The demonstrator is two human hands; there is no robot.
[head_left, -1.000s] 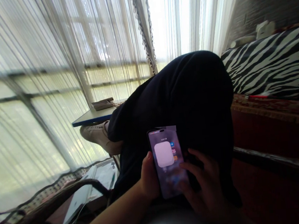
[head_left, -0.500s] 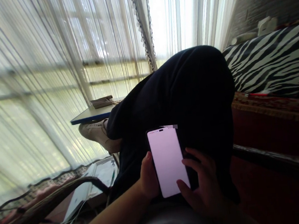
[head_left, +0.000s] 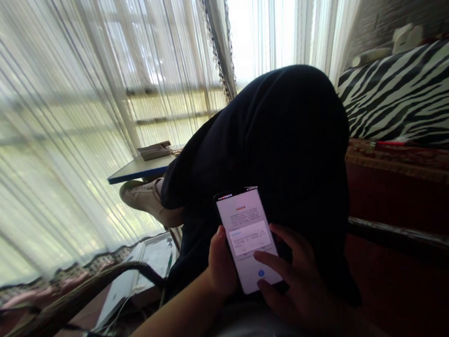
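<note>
Head view, left hand (head_left: pixel 221 264) clamped on phone (head_left: pixel 248 240) edge, right hand (head_left: pixel 300 272) spread over lower screen (head_left: pixel 248 276)

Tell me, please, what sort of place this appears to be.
Probably an indoor sitting area, perhaps in a home: it has long sheer curtains with daylight behind them, zebra-striped fabric at the right, and a blue-edged tabletop near the curtains.

1. Black-edged rectangular smartphone (head_left: pixel 247 270): a short reddish heading (head_left: pixel 240 207) above small grey print (head_left: pixel 244 217), both too small to read.
2. White rectangular pop-up box (head_left: pixel 249 238) on it: more print, illegible.
</note>
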